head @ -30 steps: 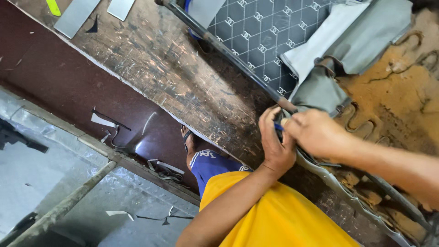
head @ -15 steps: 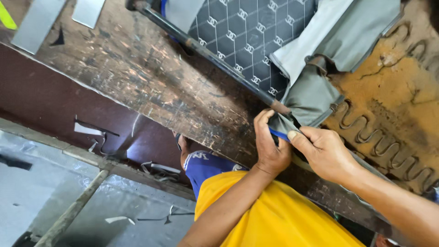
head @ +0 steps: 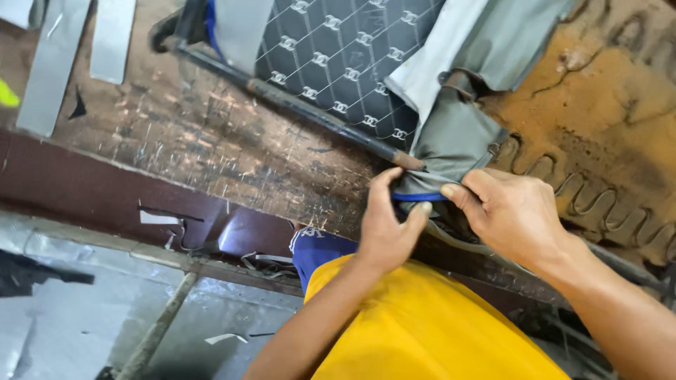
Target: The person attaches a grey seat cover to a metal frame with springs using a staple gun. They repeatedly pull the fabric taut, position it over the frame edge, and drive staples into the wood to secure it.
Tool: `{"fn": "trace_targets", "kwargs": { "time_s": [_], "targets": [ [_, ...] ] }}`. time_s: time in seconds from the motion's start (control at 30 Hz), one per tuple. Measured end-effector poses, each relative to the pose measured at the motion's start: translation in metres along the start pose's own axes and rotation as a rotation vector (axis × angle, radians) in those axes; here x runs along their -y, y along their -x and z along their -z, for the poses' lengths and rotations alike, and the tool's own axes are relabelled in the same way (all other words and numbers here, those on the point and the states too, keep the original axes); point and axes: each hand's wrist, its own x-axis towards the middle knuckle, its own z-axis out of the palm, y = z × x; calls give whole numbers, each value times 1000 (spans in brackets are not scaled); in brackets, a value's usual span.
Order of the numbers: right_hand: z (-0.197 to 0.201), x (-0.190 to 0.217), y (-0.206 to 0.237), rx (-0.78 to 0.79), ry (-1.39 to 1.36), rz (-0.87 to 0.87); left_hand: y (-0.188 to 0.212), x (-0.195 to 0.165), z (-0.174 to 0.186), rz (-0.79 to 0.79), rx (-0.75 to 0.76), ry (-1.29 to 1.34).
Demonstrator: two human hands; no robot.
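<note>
- Grey cover point(head: 451, 141): its lower edge, trimmed with a blue cord point(head: 419, 198), sits at the near edge of the workbench point(head: 211, 148), over a metal rod point(head: 310, 112); both hands meet on it.
- Left hand point(head: 387, 229): thumb and fingers pinch the blue cord and the cover's edge; grip closed on the fabric.
- Right hand point(head: 510, 214): thumb and forefinger clamp the same edge just beside the left hand.
- Patterned black panel point(head: 338, 49) lies behind the cover; orange foam point(head: 598, 105) with zigzag springs point(head: 598, 200) lies to the right.
- Grey strips point(head: 113, 39) rest at the far left of the scratched bench; yellow shirt point(head: 422, 331) fills the foreground.
</note>
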Motion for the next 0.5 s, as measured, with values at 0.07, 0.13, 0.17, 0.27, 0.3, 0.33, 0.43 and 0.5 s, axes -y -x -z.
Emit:
{"fn": "trace_targets", "kwargs": {
  "time_s": [0.07,0.13,0.17,0.27,0.3,0.33,0.43,0.5],
  "targets": [
    [0,-8,-2,17,-54,3,-7,-8,24,-104,143,-46],
    [-3,-18,-3,2,-104,44,-15,-18,46,-196,199,-133],
    [-4,-23,-3,-2,-133,67,-19,-23,54,-237,181,-197],
    [-9,-36,-5,52,-228,24,-45,-33,72,-555,263,-455],
    [-12,-38,-5,56,-230,38,-53,-33,73,-691,314,-545],
    [-16,-38,-5,55,-232,51,-59,-32,73,-623,374,-526],
    [-26,-37,0,-15,-300,75,-58,-17,59,-346,371,-358],
    [-33,-37,1,-90,-382,111,-34,0,54,-64,110,-168]
  ]
}}
